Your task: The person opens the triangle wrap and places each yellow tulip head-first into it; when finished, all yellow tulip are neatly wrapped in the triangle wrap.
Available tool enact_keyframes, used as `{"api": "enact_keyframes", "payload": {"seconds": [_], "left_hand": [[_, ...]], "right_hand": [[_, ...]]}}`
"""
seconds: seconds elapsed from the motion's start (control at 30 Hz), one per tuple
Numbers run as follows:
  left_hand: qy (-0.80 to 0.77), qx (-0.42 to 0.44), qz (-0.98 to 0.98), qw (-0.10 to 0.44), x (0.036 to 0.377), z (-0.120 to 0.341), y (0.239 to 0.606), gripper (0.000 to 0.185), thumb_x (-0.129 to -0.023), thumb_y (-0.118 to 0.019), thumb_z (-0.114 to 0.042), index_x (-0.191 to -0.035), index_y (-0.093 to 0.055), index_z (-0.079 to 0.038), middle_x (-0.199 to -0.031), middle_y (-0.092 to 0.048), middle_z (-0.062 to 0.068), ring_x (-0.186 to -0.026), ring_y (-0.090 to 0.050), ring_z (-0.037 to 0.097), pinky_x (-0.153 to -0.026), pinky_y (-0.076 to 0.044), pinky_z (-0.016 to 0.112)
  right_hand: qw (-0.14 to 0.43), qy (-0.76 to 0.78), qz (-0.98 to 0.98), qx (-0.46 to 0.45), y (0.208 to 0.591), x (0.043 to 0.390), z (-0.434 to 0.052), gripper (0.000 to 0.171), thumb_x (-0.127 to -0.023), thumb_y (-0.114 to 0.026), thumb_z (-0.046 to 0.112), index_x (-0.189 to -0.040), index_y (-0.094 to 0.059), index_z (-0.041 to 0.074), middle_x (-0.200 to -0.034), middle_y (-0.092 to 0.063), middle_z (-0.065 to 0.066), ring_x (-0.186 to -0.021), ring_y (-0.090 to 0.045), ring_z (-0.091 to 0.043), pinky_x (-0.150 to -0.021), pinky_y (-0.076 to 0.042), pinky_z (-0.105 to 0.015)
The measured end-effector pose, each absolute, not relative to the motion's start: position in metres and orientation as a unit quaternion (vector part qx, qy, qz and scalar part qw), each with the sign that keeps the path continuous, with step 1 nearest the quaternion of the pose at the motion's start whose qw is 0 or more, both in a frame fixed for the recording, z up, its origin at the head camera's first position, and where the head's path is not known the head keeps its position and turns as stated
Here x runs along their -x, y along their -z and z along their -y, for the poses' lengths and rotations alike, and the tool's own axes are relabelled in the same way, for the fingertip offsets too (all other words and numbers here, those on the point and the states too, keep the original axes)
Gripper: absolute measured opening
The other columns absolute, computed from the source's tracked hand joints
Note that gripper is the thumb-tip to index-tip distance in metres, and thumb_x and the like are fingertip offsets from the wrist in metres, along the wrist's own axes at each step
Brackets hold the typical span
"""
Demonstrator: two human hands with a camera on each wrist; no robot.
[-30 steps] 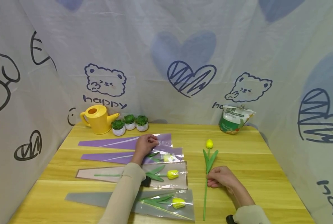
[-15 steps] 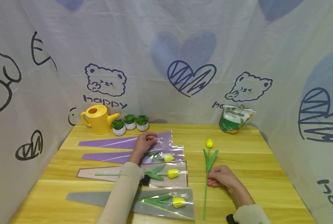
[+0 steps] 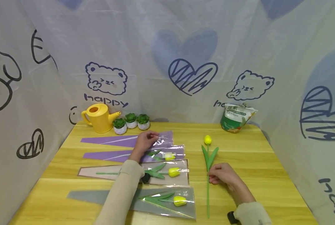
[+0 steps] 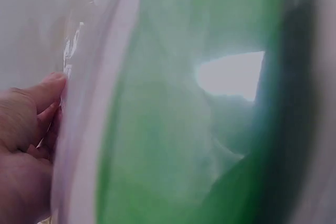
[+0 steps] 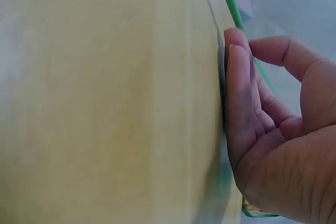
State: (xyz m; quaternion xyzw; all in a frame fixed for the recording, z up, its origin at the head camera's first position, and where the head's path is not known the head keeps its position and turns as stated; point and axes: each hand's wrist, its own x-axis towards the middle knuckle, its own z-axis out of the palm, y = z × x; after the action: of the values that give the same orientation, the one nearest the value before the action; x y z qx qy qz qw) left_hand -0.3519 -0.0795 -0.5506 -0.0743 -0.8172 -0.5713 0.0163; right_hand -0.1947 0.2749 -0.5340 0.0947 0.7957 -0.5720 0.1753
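My left hand (image 3: 151, 137) pinches the clear mouth of the farthest purple sleeve (image 3: 111, 141) and holds that edge a little off the table. In the left wrist view my fingers (image 4: 37, 108) touch clear film; the rest is a green blur. My right hand (image 3: 212, 177) grips the stem of a loose yellow tulip (image 3: 207, 140) that lies on the wooden table (image 3: 268, 168), head pointing away from me. The right wrist view shows the green stem (image 5: 231, 3) running between thumb and curled fingers (image 5: 239, 93).
Three more sleeves lie nearer me, each with a yellow tulip inside: purple (image 3: 108, 155), beige (image 3: 99, 172), grey (image 3: 97, 197). At the back stand a yellow watering can (image 3: 98, 118), three small potted plants (image 3: 131, 121) and a green-white bag (image 3: 236, 117). Printed cloth walls surround the table.
My left hand has lifted the clear edge of the far purple sleeve slightly. The loose tulip's stem has turned a little straighter under my right hand.
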Motion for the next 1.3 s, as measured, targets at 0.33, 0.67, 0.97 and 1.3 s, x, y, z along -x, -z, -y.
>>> {"api": "enact_keyframes", "payload": {"seconds": [0.33, 0.67, 0.97, 1.3], "left_hand": [[0.587, 0.073, 0.806, 0.034, 0.353, 0.075, 0.549, 0.022, -0.093, -0.076, -0.005, -0.114, -0.075, 0.002, -0.101, -0.075, 0.018, -0.082, -0.062, 0.007, -0.075, -0.048, 0.016], [0.625, 0.059, 0.779, 0.017, 0.35, 0.072, 0.546, 0.025, -0.094, -0.075, -0.004, -0.118, -0.074, 0.003, -0.106, -0.075, 0.02, -0.082, -0.062, 0.004, -0.074, -0.049, 0.015], [0.623, 0.078, 0.778, 0.018, 0.351, 0.068, 0.549, 0.024, -0.093, -0.074, 0.0, -0.116, -0.073, 0.006, -0.101, -0.073, 0.019, -0.081, -0.06, 0.004, -0.076, -0.049, 0.015], [0.612, 0.087, 0.786, 0.023, 0.347, 0.064, 0.548, 0.022, -0.094, -0.074, 0.0, -0.115, -0.073, 0.005, -0.102, -0.074, 0.019, -0.082, -0.061, 0.005, -0.076, -0.049, 0.017]], "right_hand": [[0.074, 0.586, -0.801, -0.098, 0.521, 0.203, -0.276, 0.025, -0.098, -0.065, 0.005, -0.113, -0.068, -0.015, -0.085, -0.075, -0.011, -0.07, -0.071, -0.015, -0.066, -0.062, -0.029], [0.004, 0.619, -0.777, -0.112, 0.509, 0.217, -0.273, 0.026, -0.096, -0.065, 0.001, -0.116, -0.065, -0.015, -0.083, -0.077, -0.007, -0.07, -0.074, -0.015, -0.072, -0.064, -0.033], [-0.093, 0.676, -0.718, -0.14, 0.496, 0.232, -0.264, 0.019, -0.095, -0.064, 0.0, -0.109, -0.063, -0.013, -0.074, -0.074, 0.001, -0.066, -0.073, -0.01, -0.07, -0.063, -0.027], [-0.203, 0.714, -0.653, -0.148, 0.482, 0.257, -0.248, 0.006, -0.091, -0.065, -0.007, -0.091, -0.069, -0.002, -0.066, -0.072, 0.003, -0.062, -0.073, -0.009, -0.065, -0.062, -0.024]]}}
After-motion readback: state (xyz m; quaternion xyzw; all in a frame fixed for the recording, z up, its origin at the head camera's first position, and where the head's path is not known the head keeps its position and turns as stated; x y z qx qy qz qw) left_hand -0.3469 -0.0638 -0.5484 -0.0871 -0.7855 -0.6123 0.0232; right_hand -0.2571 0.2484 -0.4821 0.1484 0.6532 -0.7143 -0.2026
